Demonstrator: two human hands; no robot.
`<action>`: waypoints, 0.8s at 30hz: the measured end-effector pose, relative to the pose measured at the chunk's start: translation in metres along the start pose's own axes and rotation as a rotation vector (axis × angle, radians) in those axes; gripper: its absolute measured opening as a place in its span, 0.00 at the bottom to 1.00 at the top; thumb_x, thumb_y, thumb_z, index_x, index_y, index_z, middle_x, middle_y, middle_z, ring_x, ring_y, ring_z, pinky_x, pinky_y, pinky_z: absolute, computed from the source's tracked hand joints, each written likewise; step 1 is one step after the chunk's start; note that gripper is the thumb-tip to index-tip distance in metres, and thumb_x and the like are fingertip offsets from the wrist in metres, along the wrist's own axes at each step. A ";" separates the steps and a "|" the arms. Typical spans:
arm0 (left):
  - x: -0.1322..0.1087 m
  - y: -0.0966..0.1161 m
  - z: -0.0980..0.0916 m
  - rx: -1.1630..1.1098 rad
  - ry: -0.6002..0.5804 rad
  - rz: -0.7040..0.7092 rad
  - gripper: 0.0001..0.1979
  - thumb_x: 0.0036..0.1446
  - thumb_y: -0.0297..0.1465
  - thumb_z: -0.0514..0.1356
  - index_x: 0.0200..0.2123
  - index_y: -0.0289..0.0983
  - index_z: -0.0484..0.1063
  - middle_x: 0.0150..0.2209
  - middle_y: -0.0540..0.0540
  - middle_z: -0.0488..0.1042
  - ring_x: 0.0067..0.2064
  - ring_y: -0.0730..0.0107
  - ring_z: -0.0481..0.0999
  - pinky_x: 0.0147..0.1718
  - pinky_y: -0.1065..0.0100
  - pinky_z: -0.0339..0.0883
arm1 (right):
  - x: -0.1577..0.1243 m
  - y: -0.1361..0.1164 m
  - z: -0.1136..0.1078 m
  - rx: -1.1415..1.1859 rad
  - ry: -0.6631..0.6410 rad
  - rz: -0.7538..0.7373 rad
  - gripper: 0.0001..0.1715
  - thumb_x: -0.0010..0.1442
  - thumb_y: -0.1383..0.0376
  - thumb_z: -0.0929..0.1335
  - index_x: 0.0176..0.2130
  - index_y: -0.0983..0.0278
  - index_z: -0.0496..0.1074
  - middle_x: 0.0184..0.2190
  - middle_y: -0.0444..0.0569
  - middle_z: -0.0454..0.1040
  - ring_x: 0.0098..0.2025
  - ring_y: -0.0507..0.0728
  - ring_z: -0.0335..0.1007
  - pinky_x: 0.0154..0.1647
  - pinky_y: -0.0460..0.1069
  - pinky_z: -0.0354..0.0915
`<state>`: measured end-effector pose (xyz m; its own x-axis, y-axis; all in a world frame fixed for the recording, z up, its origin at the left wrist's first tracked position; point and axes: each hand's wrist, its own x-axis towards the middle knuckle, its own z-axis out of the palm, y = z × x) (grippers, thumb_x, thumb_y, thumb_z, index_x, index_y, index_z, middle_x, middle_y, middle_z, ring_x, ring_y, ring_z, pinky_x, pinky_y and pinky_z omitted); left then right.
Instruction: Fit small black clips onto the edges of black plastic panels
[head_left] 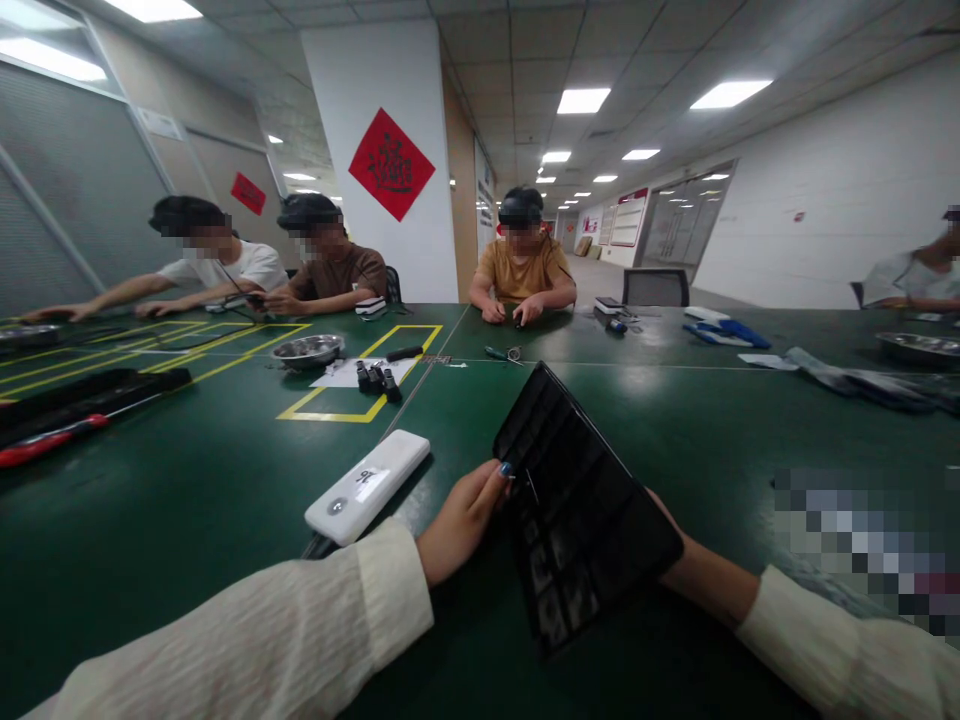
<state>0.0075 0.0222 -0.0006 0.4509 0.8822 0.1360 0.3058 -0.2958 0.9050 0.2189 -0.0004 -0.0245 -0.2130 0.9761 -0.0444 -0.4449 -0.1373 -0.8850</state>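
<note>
A black compartmented tray is tilted up steeply above the green table, its divided inner side facing left. My left hand is at its left side, thumb and fingers pinched together close to the compartments, with a small shiny metal piece showing at the fingertips. Around the tray's right edge, my right hand grips from behind; most of its fingers are hidden by the tray. Left of my left hand lies a white power bank with a label and a cable.
On the green table are a metal bowl, black cylindrical parts, a red-handled tool, pliers and gray gloves. People sit across the table. A pixelated patch covers the right side.
</note>
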 end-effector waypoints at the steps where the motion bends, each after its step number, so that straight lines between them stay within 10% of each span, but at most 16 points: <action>1: 0.000 0.000 0.000 0.008 0.000 0.005 0.19 0.62 0.44 0.42 0.26 0.38 0.58 0.26 0.52 0.59 0.30 0.71 0.60 0.31 0.69 0.58 | -0.001 0.000 0.001 0.024 0.006 0.025 0.22 0.45 0.61 0.69 0.44 0.56 0.70 0.30 0.43 0.75 0.31 0.58 0.72 0.33 0.52 0.68; 24: 0.000 -0.014 -0.005 0.335 0.039 0.099 0.21 0.63 0.40 0.41 0.27 0.36 0.66 0.26 0.46 0.72 0.28 0.67 0.71 0.29 0.69 0.63 | -0.006 0.015 -0.008 -0.300 -0.290 -0.141 0.32 0.60 0.57 0.64 0.58 0.54 0.46 0.42 0.49 0.66 0.34 0.53 0.69 0.33 0.50 0.65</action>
<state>-0.0005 0.0281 -0.0115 0.4618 0.8545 0.2380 0.5235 -0.4792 0.7045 0.2210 -0.0070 -0.0410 -0.4224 0.8882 0.1810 -0.2242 0.0911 -0.9703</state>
